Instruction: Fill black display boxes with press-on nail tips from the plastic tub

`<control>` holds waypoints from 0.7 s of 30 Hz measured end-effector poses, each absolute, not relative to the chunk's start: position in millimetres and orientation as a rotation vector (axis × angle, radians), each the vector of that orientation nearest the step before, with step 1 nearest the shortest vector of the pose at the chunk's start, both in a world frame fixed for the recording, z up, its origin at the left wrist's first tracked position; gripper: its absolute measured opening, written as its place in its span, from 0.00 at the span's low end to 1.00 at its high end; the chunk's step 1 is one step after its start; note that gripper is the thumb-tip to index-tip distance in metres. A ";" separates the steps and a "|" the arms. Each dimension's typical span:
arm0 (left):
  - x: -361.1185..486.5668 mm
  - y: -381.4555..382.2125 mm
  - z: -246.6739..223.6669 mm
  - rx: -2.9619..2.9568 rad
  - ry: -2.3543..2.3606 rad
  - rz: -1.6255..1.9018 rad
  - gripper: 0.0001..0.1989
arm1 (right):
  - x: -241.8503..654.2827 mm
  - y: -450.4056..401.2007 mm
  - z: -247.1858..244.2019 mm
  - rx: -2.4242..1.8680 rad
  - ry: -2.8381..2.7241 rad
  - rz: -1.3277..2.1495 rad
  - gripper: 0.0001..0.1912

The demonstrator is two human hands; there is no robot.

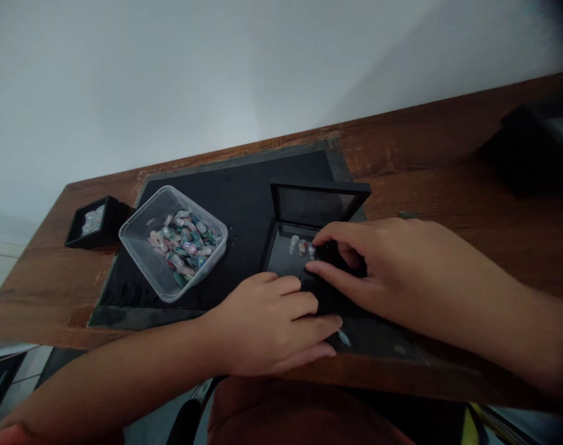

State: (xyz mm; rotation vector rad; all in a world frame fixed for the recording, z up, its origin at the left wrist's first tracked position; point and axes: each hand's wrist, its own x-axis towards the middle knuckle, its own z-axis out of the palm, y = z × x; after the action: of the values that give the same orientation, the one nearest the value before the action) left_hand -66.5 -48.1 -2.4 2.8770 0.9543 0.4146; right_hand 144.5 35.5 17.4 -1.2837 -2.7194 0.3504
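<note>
A small black display case (272, 247) stands on the dark mat with its clear-windowed lid (316, 207) raised. Inside it, a few decorated press-on nails (294, 244) sit in a row. My right hand (378, 259) reaches in from the right, thumb and forefinger closing around a press-on nail (312, 251) at the row's right end. My left hand (276, 324) rests at the front of the case, fingers loosely bent and thumb apart, with nothing visibly held. Just past its fingertips lies a pale bluish press-on nail (344, 338).
To the left, a clear plastic tub (142, 259) holds many loose, colourful press-on nails (183, 244). A small black box (117, 216) with whitish pieces stands beyond it. A dark object (526, 148) is at the far right of the wooden table (415, 154). A pale wall rises behind.
</note>
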 end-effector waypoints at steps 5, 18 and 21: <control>-57.3 -50.3 -6.7 2.870 0.929 0.389 0.16 | 143.6 35.5 17.4 -1.291 -2.732 0.320 0.14; -55.9 -49.7 -8.0 2.979 0.904 0.534 0.08 | 143.0 35.2 14.2 -1.250 -2.645 0.329 0.10; -52.1 -51.0 -10.2 3.015 0.894 0.584 0.11 | 142.9 35.1 13.2 -1.238 -2.619 0.323 0.10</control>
State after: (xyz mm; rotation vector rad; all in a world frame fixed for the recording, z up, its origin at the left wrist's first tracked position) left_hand -52.1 -51.0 -10.2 3.0147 0.8942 0.5839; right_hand 142.9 35.1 13.2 -1.2385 -2.6189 0.3232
